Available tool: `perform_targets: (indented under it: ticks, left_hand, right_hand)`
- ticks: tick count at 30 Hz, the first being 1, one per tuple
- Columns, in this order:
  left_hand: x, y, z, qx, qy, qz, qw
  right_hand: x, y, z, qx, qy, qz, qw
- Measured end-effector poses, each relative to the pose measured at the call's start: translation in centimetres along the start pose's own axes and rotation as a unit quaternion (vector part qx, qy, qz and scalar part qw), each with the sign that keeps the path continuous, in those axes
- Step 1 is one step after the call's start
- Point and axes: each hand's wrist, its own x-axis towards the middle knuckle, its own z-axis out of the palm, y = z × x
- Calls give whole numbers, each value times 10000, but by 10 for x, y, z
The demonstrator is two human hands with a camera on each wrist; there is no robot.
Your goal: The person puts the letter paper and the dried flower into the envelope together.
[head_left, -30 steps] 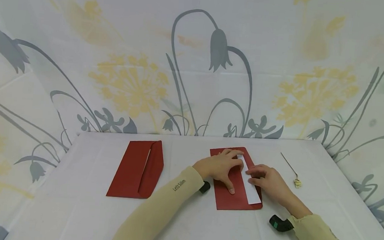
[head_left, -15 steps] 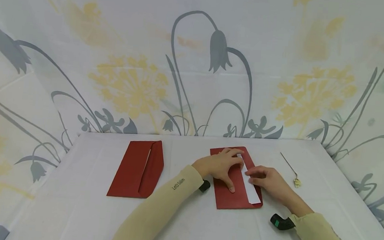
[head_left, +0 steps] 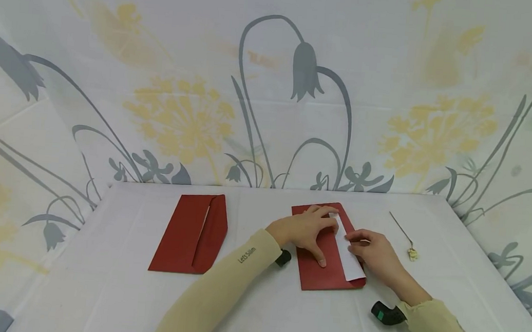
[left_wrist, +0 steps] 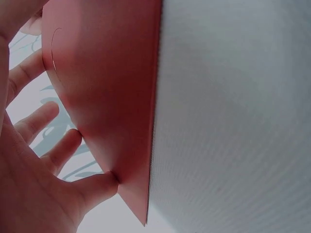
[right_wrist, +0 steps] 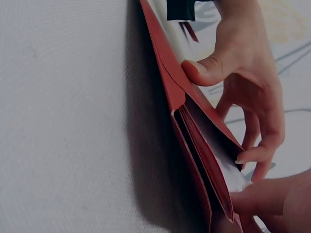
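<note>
A red envelope (head_left: 314,272) lies flat on the table right of the middle, a strip of white paper (head_left: 346,256) showing along its right-hand opening. Across the envelope spreads my left hand (head_left: 305,230), its fingertips resting on the red paper and near the white strip. At the strip's right edge, my right hand (head_left: 377,253) pinches the white paper between thumb and fingers. In the right wrist view the envelope's mouth (right_wrist: 194,145) gapes, with red layers and the white paper inside. How deep the paper sits is hidden.
A second red envelope (head_left: 180,234) lies at the left with its flap side up. To the right of my right hand is a thin stem with a small pale yellow flower (head_left: 412,254). A patterned cloth (head_left: 270,109) hangs behind the table.
My right hand has shifted slightly to the right, and the lower end of the white strip has moved a little right with it. The left hand stays on the envelope.
</note>
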Motion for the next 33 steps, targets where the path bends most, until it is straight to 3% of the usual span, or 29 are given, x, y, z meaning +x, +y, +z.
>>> perform_targets:
  ticks: [5,9,23,33]
  left_hand:
    - [-1,2,-1,-6,-49,-30,10000]
    - [-1,2,-1,18,24,55,10000]
    - [-1,3,-1,18,96,109,9999]
    - [-1,3,-1,-31,81,133,9999]
  right_hand:
    - [-3,-1,2,136,376,191,9990]
    - [-4,-5,9,281,458,229,9983]
    - [-5,-11,19,1006,-18,65,9949]
    - [-4,-9,18,915,-337,-108,9952]
